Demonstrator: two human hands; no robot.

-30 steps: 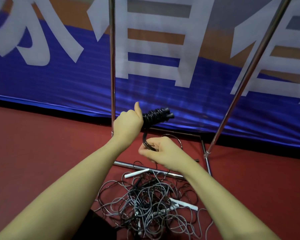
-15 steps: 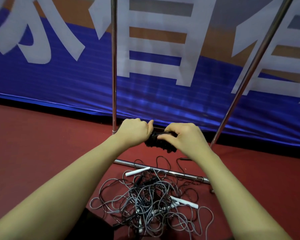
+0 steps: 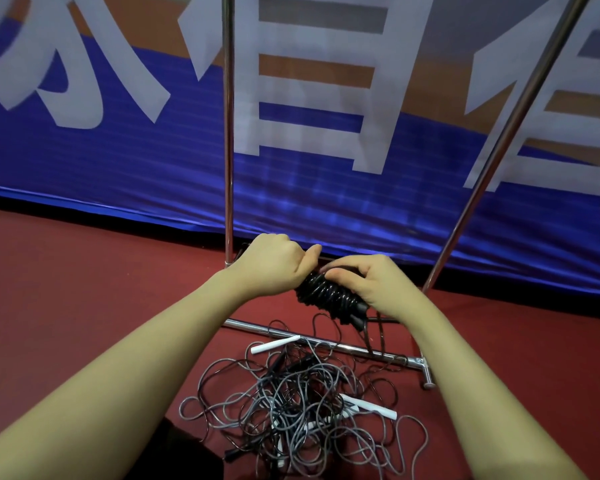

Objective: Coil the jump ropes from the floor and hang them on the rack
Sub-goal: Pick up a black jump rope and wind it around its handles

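Both hands, our left hand (image 3: 274,268) and right hand (image 3: 371,285), curl tightly around the black coiled jump rope (image 3: 326,294); below them, tangled ropes (image 3: 291,407) lie on the floor (image 3: 66,289) beside the rack (image 3: 228,133).

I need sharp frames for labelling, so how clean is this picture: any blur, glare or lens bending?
Head view: wide-angle bending splays the rack poles outward; the banner lettering at upper left is smeared; both hands and the black coiled rope are fairly sharp; mild glints on the rope coils and the chrome base bar.
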